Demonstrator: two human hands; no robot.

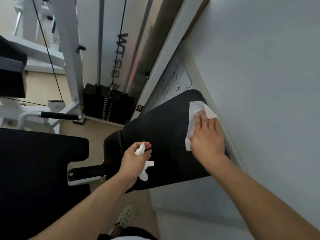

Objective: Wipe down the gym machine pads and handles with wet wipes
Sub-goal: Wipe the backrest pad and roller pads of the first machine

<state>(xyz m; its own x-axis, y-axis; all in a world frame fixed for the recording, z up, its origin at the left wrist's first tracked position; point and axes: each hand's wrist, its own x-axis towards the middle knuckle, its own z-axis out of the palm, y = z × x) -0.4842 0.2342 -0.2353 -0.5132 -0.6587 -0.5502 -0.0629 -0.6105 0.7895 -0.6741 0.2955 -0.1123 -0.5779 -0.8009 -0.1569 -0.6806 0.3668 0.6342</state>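
Observation:
A black back pad (164,129) of the gym machine stretches from the centre toward the wall on the right. My right hand (207,135) lies flat with straight fingers on a spread white wet wipe (195,108) and presses it onto the pad's far right part. My left hand (135,160) hovers over the pad's near left edge and grips a crumpled white wipe (143,163) in curled fingers. A black seat pad (39,161) lies to the left. A black handle grip (58,116) sticks out from the white frame.
The weight stack (105,103) with cables stands behind the pads. A white wall (259,66) runs close along the right. A whiteboard with writing (174,82) leans behind the back pad. My light shoe (126,215) stands on the beige floor below.

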